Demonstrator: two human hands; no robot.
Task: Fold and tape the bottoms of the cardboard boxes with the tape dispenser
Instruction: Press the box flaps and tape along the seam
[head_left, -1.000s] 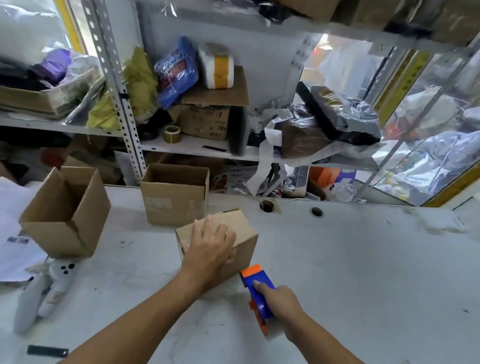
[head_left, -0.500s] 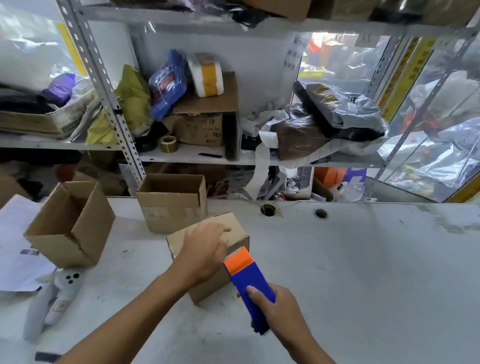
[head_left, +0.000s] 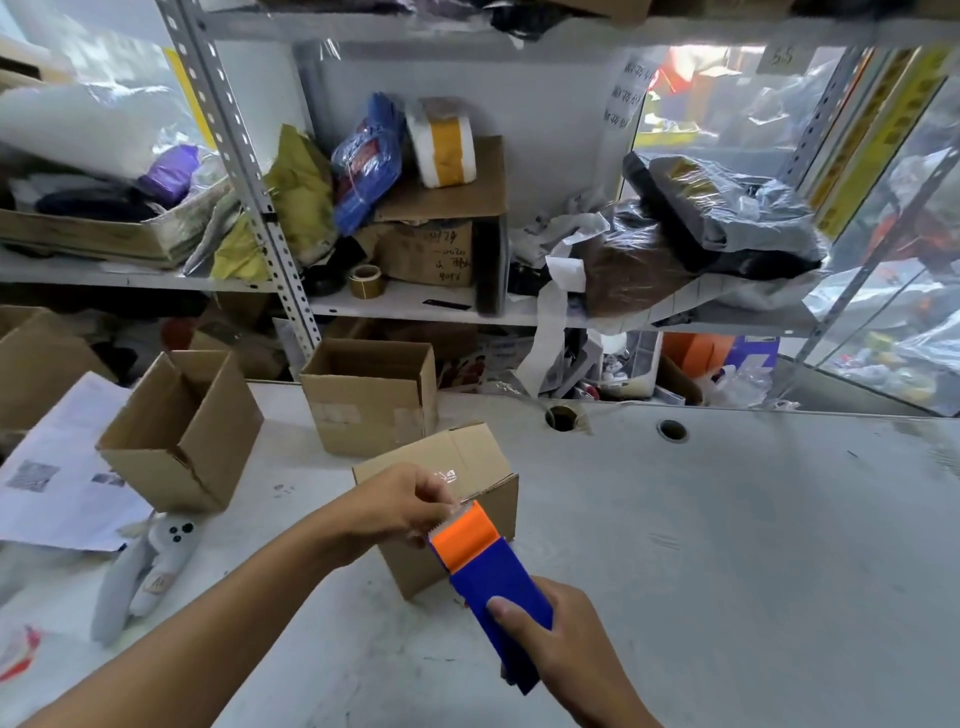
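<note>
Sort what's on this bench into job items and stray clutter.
Job:
closed brown cardboard box
blue and orange tape dispenser, gripped by right hand
left hand, pinching at the dispenser's tip
two open cardboard boxes

Clutter:
grey plush toy
printed paper sheet

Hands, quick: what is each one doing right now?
Left hand: pinches the tape end at the tape dispenser, above the box.
Right hand: grips the tape dispenser.

Matt brown cardboard box (head_left: 470, 457); glossy plastic tape dispenser (head_left: 491, 577); scuffed grey table (head_left: 727, 545)
</note>
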